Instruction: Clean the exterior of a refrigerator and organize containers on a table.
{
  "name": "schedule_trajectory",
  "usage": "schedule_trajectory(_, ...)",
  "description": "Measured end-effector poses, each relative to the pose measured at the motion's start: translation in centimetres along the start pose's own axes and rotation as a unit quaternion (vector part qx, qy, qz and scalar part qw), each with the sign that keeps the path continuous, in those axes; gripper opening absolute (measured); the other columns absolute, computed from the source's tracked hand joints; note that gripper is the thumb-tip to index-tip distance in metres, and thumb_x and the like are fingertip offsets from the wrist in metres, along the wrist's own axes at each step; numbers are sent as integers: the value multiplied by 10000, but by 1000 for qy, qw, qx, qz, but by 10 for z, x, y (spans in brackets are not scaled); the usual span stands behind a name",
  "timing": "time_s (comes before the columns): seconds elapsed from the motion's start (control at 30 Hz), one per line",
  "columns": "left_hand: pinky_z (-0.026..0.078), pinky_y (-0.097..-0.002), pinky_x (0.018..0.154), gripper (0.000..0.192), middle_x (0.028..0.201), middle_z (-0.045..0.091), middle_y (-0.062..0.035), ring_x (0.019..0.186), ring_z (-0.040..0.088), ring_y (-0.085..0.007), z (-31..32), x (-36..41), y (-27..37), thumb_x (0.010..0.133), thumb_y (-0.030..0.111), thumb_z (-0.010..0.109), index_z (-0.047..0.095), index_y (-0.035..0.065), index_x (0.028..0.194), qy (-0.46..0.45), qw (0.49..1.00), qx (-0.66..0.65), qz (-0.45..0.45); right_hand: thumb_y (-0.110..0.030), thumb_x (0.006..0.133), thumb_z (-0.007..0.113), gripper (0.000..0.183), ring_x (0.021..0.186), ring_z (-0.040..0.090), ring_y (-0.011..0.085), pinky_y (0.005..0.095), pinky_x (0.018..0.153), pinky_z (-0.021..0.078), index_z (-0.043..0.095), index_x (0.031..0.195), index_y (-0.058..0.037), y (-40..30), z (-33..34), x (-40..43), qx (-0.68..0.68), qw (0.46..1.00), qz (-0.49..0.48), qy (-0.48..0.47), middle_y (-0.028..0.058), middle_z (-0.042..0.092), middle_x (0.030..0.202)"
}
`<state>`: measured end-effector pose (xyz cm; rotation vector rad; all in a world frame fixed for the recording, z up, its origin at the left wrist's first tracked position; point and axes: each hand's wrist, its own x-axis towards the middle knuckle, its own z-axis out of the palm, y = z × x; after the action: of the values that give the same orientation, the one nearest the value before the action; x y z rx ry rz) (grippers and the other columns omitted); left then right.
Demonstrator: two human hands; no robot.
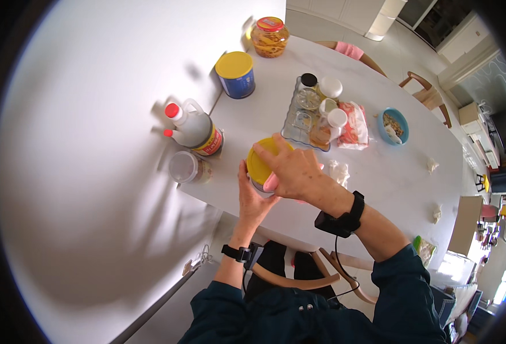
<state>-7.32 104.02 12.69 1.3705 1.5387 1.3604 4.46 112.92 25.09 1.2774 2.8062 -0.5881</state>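
Note:
A round tin with a yellow plastic lid (261, 165) stands near the table's wall-side front corner. My left hand (255, 198) is wrapped around the lower side of this tin. On top, my right hand (300, 172) lays its outstretched fingers across the lid. A pink object (272, 182) is tucked under the right palm. Its far end shows past the knuckles, and the rest is hidden, so I cannot tell what it is. Just right of that hand lies a crumpled white tissue (339, 172).
Along the wall are a lidded plastic jar (184, 167), a red-capped jug (197, 133), a blue tin (238, 79) and a jar of preserved food (270, 38). A clear tray (296, 127) holds several bottles. Beside it are a tissue pack (353, 127) and a blue bowl (382, 133).

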Motion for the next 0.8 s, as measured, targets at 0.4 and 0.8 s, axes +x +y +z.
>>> schedule_trajectory(0.4, 397, -402, 962, 946, 1220, 451, -158, 1133, 483, -283, -2, -13, 24, 587, 271, 881, 321, -1, 1299, 13, 999, -37, -30, -293, 695, 754, 659, 826, 660, 321, 400, 682, 539, 487, 1256, -71, 31, -7, -68, 215, 971, -41, 90, 211, 444, 1302)
schedule_trajectory(0.8, 386, -426, 955, 916, 1231, 432, -172, 1134, 456, -324, -12, -42, 61, 547, 185, 853, 341, -1, 1283, 5, 993, 108, 42, -62, 852, 501, 334, 1278, 385, 353, 437, 1085, 285, 526, 1174, 23, -10, 15, -55, 197, 948, -154, 199, 221, 493, 1265)
